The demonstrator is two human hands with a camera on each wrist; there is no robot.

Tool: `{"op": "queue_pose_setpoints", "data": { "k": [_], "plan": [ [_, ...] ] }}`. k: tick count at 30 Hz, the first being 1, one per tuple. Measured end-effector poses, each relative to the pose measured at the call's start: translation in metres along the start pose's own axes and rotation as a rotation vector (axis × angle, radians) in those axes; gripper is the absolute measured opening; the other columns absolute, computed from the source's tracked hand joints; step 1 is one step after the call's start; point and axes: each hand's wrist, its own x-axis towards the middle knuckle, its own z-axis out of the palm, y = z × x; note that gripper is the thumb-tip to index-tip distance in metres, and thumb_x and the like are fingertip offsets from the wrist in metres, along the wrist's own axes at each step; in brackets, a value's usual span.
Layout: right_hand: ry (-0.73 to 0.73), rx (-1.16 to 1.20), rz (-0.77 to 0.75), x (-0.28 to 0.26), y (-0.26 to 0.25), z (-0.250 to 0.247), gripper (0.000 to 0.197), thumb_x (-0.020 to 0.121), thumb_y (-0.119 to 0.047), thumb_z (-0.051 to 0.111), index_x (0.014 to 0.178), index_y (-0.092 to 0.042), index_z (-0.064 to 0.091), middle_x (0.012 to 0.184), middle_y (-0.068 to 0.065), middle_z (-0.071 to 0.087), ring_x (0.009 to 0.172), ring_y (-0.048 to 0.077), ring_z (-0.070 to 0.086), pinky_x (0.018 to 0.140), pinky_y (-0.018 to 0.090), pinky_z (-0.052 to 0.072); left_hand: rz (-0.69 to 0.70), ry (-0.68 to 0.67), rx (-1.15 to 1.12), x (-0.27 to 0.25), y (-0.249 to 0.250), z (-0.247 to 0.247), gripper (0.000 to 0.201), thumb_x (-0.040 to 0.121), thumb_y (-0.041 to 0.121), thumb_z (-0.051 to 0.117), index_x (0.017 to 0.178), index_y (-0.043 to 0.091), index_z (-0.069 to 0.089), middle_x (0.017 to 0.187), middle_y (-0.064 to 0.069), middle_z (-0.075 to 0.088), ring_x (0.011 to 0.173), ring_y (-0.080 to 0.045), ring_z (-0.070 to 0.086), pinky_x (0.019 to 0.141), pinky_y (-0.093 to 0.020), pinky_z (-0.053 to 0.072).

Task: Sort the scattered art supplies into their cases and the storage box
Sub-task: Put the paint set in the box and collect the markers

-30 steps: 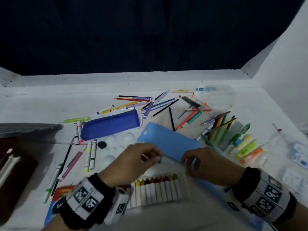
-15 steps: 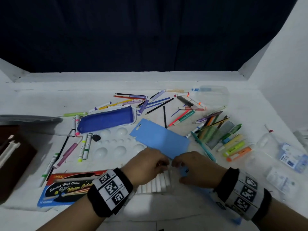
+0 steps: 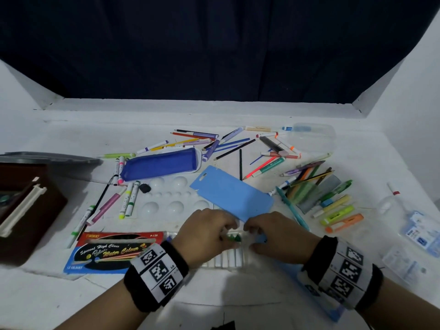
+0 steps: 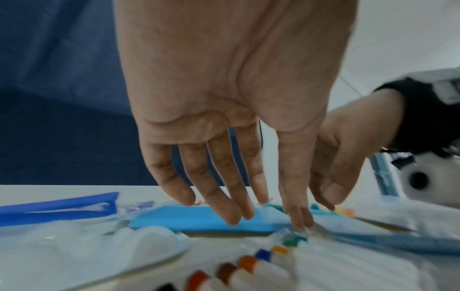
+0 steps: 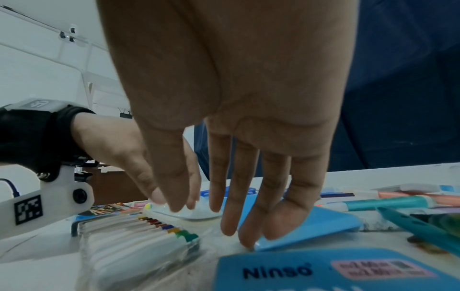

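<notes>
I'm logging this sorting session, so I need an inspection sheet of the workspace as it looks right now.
Surface: white table, scuffed.
Job's things: clear plastic tray of white crayons under both hands; dark blue fabric pencil case; light blue flat card; brown storage box at left edge.
Clutter: loose pens, pencils and markers at the back; highlighters at right; white paint palette; red-and-blue water colour packet.
Grippers: left hand and right hand, fingers reaching down at the tray's far end; grip unclear.
Cables: nothing seen.
Surroundings: dark blue curtain, white walls.
</notes>
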Motion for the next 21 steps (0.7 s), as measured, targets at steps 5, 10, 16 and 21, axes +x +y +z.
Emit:
{"op": "queue_pose_setpoints", "data": {
  "k": [5, 10, 16, 21],
  "plan": [
    [0.086, 0.072, -0.001, 0.009, -0.015, 0.004, 0.031, 0.090, -0.040, 0.063, 0.118, -0.026, 0.062, 0.110, -0.010, 0.065, 0.097, 0.007, 0.057, 0.084, 0.024, 0.047, -0.100, 0.092, -0.129, -0.035, -0.036, -0.022, 0.043, 0.080, 0.066, 0.058, 0.107, 0.034, 0.068, 0.099, 0.016, 0.068, 0.091, -0.003, 0.061, 0.083, -0.025, 0.050],
    [0.008, 0.006, -0.019, 0.019, -0.035, 0.015, 0.055, 0.088, -0.053, 0.060, 0.136, -0.028, 0.050, 0.125, -0.003, 0.053, 0.114, 0.014, 0.048, 0.095, 0.032, 0.042, -0.262, 0.068, -0.098, -0.101, -0.103, -0.038, 0.066, 0.067, 0.081, 0.057, 0.123, 0.045, 0.057, 0.113, 0.026, 0.058, 0.107, 0.000, 0.054, 0.092, -0.023, 0.045],
    [-0.070, -0.168, -0.067, 0.034, -0.059, 0.025, 0.075, 0.077, -0.063, 0.066, 0.139, -0.029, 0.043, 0.126, -0.003, 0.048, 0.117, 0.018, 0.042, 0.097, 0.040, 0.042, -0.385, -0.104, 0.061, -0.159, -0.153, -0.033, 0.090, 0.059, 0.076, 0.069, 0.133, 0.073, 0.017, 0.148, 0.025, 0.028, 0.140, -0.004, 0.024, 0.106, -0.040, 0.027],
    [-0.026, -0.170, -0.026, 0.049, -0.075, 0.038, 0.054, 0.087, -0.065, 0.052, 0.126, -0.029, 0.054, 0.119, -0.005, 0.054, 0.114, 0.018, 0.048, 0.093, 0.038, 0.041, -0.373, -0.070, 0.041, -0.169, -0.176, -0.033, 0.093, 0.067, 0.056, 0.079, 0.134, 0.074, 0.016, 0.153, 0.020, 0.022, 0.144, -0.004, 0.015, 0.102, -0.035, 0.021]
  ]
}}
